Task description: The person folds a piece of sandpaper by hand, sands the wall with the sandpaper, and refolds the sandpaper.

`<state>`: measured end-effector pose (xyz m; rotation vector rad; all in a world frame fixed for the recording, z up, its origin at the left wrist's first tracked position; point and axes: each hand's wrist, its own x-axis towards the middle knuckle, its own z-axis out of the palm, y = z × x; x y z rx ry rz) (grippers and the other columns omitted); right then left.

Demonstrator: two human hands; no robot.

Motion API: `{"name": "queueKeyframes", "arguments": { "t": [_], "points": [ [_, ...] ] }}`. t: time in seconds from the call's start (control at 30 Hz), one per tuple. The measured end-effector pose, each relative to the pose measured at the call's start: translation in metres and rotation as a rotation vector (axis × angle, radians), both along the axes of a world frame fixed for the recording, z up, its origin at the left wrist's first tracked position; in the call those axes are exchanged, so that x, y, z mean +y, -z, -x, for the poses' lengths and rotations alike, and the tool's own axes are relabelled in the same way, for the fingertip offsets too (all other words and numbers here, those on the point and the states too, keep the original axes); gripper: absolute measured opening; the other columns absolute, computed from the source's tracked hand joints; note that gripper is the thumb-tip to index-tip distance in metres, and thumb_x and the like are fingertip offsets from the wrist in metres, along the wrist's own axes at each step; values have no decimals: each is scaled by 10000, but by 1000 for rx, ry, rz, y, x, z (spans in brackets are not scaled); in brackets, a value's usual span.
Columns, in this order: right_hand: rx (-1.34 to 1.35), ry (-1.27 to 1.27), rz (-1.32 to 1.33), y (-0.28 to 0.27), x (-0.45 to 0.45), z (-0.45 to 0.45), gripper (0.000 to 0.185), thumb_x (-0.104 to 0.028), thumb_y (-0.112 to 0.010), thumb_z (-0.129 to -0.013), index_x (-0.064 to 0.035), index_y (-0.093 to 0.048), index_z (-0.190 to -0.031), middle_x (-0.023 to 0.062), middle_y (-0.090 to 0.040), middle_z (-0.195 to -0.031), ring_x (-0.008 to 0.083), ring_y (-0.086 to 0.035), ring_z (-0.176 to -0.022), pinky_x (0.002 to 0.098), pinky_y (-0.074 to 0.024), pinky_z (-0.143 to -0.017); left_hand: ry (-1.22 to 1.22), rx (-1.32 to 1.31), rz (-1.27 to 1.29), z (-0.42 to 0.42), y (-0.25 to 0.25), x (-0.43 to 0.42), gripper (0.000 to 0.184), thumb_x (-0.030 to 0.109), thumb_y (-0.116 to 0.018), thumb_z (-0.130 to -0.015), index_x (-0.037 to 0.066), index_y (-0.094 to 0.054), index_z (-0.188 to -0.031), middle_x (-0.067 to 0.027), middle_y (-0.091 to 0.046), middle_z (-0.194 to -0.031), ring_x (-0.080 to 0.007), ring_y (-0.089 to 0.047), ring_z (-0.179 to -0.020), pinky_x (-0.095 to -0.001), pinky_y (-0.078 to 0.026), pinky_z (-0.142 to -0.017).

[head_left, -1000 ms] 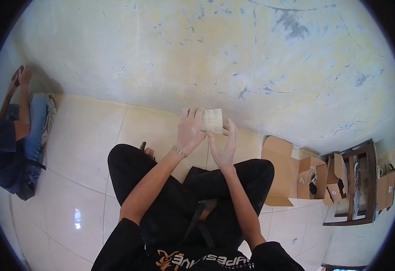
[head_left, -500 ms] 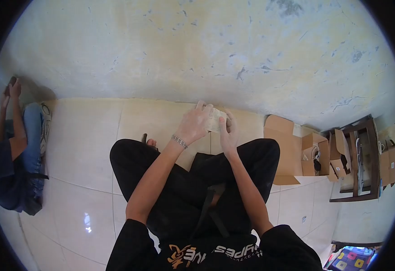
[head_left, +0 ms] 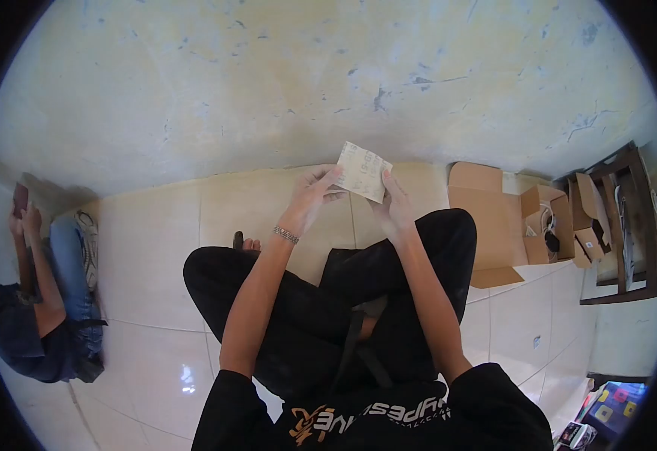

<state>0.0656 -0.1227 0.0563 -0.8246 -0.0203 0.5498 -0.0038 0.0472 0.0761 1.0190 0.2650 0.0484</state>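
Turned up and spread flatter than half a second ago, the printed sheet [head_left: 364,171] now shows most of its pale face — before, it was largely covered by the fingers. It is held up between the two hands, above the floor and in front of the foot of the wall, tilted so that one corner points upward. Faint dark marks run across it, too small to read.

At its left edge, the left hand [head_left: 313,197] has its grip pinched on the paper, thumb toward the near face. On the opposite edge, the right hand [head_left: 394,207] grasps the sheet too, thumb in front and fingers partly hidden behind.

A metal bracelet [head_left: 286,234] circles the left wrist. Below the forearms are crossed legs in black trousers [head_left: 268,323], with bare toes [head_left: 251,244] beside the left knee. Pale tiles cover the floor [head_left: 148,233], and the wall [head_left: 283,75] behind is yellowish, with scuffed grey patches.

To the right, an open cardboard box [head_left: 486,225] lies near the right knee — a smaller box [head_left: 531,219] adjoining it holds cables. Farther right is a dark wooden frame [head_left: 653,263]. At far left, another person [head_left: 24,331] holds a dark reddish object [head_left: 20,198].
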Motion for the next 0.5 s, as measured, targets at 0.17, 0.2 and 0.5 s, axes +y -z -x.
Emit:
{"name": "queueKeyframes", "arguments": {
  "t": [0.17,0.2,0.5],
  "points": [
    [2,-115,-112,-10,3,5,319,-295,-483,-963,-65,-552,-1173,54,-594,-1172,171,-550,-1095,369,-405,-964,37,10,94,-3,7,1,202,216,-575,-924,48,-635,-1019,-50,-652,-1004,-142,-615,-881,-321,-486,-801],
    [10,-133,-127,-8,3,5,327,-303,-473,-967,-67,-545,-1180,56,-592,-1176,169,-550,-1093,368,-406,-958,54,26,82,-3,10,0,210,220,-574,-924,45,-632,-1024,-53,-653,-1008,-144,-616,-885,-319,-486,-802],
    [108,-261,-134,16,11,-6,331,-323,-450,-976,-90,-525,-1198,33,-604,-1083,155,-566,-975,364,-431,-858,147,77,42,-7,19,-12,225,259,-596,-910,59,-648,-999,-26,-658,-944,-108,-616,-828,-267,-484,-750]
  ]
}}
